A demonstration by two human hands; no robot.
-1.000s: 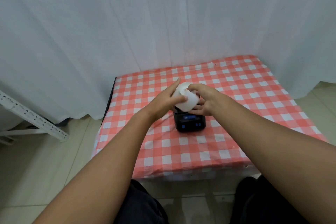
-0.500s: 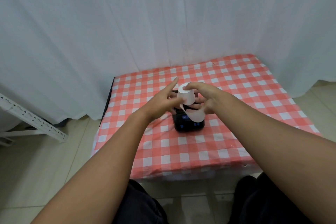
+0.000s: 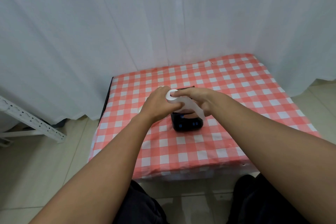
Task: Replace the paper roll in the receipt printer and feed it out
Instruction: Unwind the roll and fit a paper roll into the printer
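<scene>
A small black receipt printer (image 3: 187,125) with blue buttons stands on the checked table (image 3: 181,151). Just above it both hands hold a white paper roll (image 3: 171,96). My left hand (image 3: 160,103) wraps the roll from the left, thumb across its front. My right hand (image 3: 198,99) grips it from the right, one finger at the core hole. A loose strip of paper (image 3: 195,108) hangs from the roll down over the printer's top. The printer's open lid is mostly hidden behind my hands.
The table wears a red and white checked cloth and backs onto a white curtain (image 3: 163,23). A white metal rack (image 3: 32,123) leans on the tiled floor at the left. A small pale object (image 3: 140,109) peeks out behind my left wrist.
My left hand has closed around the roll, its fingers no longer pointing out. The loose paper strip now hangs longer, toward the right over the printer.
</scene>
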